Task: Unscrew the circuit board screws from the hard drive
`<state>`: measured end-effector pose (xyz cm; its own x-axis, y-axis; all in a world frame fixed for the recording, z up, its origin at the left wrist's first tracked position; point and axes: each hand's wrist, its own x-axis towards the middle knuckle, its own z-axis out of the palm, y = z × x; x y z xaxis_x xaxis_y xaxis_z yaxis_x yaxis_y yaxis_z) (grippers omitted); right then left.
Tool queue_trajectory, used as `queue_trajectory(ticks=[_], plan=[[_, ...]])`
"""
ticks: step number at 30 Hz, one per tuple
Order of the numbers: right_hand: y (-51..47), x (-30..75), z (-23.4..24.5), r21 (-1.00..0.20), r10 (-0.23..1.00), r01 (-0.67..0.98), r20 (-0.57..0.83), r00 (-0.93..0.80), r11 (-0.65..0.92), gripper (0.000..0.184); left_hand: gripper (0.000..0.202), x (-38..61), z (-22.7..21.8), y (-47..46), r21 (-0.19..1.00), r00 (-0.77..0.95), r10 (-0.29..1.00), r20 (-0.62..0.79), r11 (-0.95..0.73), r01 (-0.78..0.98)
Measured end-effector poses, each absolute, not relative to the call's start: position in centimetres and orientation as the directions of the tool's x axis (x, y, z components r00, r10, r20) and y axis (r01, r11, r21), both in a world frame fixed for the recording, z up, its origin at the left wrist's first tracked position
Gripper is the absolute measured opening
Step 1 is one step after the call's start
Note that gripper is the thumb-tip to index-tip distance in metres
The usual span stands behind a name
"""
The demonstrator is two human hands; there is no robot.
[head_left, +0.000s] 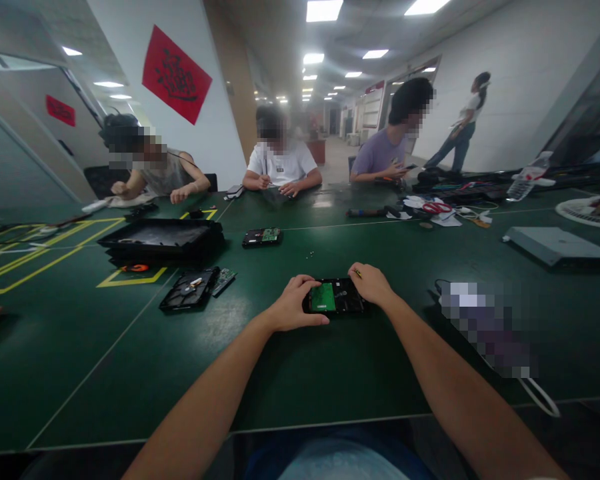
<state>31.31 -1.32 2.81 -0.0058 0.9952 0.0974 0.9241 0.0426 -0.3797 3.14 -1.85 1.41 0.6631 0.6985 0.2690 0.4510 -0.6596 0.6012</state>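
Note:
A small black device with a green circuit board [334, 297] lies on the dark green table [300, 373] in front of me. My left hand [294, 304] grips its left end, fingers curled over the edge and thumb along the front. My right hand [370, 283] rests at the device's upper right corner, fingers closed on a thin yellowish tool [357, 272] whose tip barely shows.
A stack of black trays [163, 241], a black cover with a loose board [193, 288] and another opened device [263, 237] lie to the left. A grey flat box [555, 243], scissors [436, 207] and a water bottle [529, 176] sit right. Three people work across the table; one walks behind.

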Motion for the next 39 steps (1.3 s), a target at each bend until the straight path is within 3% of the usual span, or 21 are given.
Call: queue_trajectory(ticks=[11, 13, 17, 22, 32, 39], plan=[[-1.1, 31.4, 2.4, -0.374, 0.993, 0.925, 0.114, -0.02, 0.062, 0.025, 0.095, 3.0, 1.3, -1.6, 0.627, 0.652, 0.715, 0.251, -0.634, 0.454], [-1.2, 31.4, 2.4, -0.372, 0.993, 0.926, 0.115, -0.016, 0.058, 0.025, 0.087, 3.0, 1.2, -1.5, 0.651, 0.64, 0.727, 0.248, -0.615, 0.446], [-1.2, 31.2, 2.4, -0.375, 0.994, 0.925, 0.113, -0.012, 0.054, 0.026, 0.052, 3.4, 0.5, -0.1, 0.739, 0.496, 0.822, 0.278, -0.513, 0.436], [-1.1, 31.1, 2.4, -0.385, 0.995, 0.921, 0.1, -0.018, 0.056, 0.025, 0.027, 4.3, -0.1, 5.1, 0.615, 0.27, 0.92, 0.284, -0.391, 0.685], [-1.0, 31.3, 2.1, -0.391, 0.994, 0.919, 0.108, -0.011, 0.052, 0.026, 0.012, 7.5, 0.3, 11.7, 0.557, 0.142, 0.966, 0.218, -0.243, 0.794], [-1.3, 30.9, 2.2, -0.397, 0.994, 0.917, 0.107, 0.011, 0.032, 0.027, 0.015, 6.1, 0.0, 9.6, 0.612, 0.131, 0.963, 0.235, -0.251, 0.75]])
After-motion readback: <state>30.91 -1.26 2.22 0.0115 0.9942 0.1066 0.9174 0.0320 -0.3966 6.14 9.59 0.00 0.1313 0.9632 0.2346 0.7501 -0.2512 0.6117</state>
